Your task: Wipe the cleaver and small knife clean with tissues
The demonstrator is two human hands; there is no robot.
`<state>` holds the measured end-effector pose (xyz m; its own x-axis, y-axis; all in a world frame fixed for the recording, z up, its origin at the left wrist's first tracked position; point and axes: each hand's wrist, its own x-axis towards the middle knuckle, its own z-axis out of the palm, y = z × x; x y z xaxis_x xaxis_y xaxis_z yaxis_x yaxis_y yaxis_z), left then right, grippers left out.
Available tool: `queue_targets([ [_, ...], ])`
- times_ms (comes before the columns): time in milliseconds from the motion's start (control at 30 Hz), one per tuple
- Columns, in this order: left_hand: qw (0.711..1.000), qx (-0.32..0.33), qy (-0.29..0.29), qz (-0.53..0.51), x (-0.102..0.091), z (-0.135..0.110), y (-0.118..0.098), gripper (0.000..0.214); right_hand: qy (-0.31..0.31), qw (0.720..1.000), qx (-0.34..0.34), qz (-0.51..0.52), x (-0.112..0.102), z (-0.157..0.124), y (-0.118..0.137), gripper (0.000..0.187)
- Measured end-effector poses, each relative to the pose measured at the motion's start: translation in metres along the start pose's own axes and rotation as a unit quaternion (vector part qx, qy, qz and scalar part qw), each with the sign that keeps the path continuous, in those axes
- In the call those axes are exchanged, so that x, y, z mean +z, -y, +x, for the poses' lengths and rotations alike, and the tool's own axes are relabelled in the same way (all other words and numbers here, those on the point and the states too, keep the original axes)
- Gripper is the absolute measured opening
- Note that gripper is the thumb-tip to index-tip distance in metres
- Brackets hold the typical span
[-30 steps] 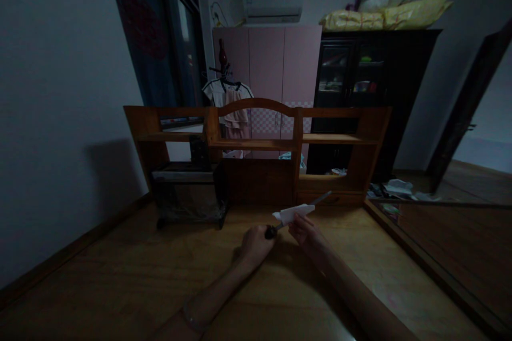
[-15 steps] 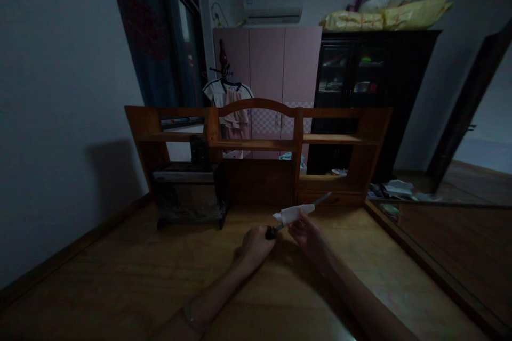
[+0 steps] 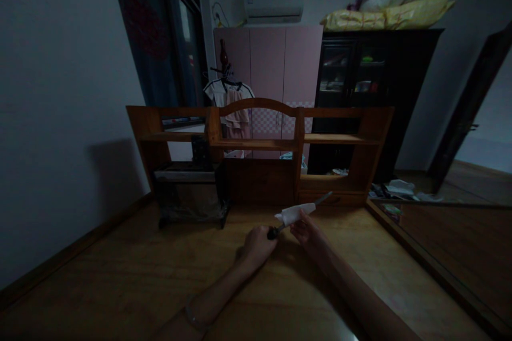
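A slim metal tool (image 3: 323,198), dark at its handle end, is held slantwise between the two hands over the wooden surface (image 3: 160,266), its bare tip pointing away to the right; it looks light and stiff, and its smooth shaft would probably slide easily under a finger, though the light is too dim to tell whether it has an edge. The white wrap (image 3: 294,214) around the middle of its length appears to be thin paper or cloth, soft and likely quick to crease or tear, so the dark end seems the firmest place to grip, with only a light pinch on the wrap. The left hand (image 3: 259,243) is curled into a fist around that dark end, which pokes out beside the thumb; the right hand (image 3: 306,229) has its fingers drawn together on the lower side of the wrap, lightly bent, not fisted. Beyond them stands a wooden shelf unit (image 3: 256,144), with a boxy black appliance (image 3: 188,192) before its left part
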<state>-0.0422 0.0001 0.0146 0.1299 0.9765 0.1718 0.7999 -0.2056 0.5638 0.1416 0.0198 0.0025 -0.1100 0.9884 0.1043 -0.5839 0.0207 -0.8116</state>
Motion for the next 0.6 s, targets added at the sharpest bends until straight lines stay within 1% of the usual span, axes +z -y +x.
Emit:
queue_targets([
  [133,1.0,0.012,-0.009,0.008,0.0031,0.0013,0.0038,0.025,-0.047,0.998,0.034,0.033,0.0017,-0.0013,0.0033,0.03],
  [333,0.999,0.025,-0.007,0.022,0.0013,0.0011,0.0056,0.025,-0.053,0.998,0.016,-0.003,0.0016,-0.0032,0.0053,0.033],
  [500,0.999,0.021,-0.011,0.031,0.0019,0.0015,0.0058,0.026,-0.07,0.996,0.039,0.025,0.002,-0.0036,0.006,0.032],
  [600,0.999,0.014,-0.009,0.041,0.0025,0.0019,0.0056,0.029,-0.076,0.996,0.037,0.024,0.0038,-0.0043,0.0078,0.034],
])
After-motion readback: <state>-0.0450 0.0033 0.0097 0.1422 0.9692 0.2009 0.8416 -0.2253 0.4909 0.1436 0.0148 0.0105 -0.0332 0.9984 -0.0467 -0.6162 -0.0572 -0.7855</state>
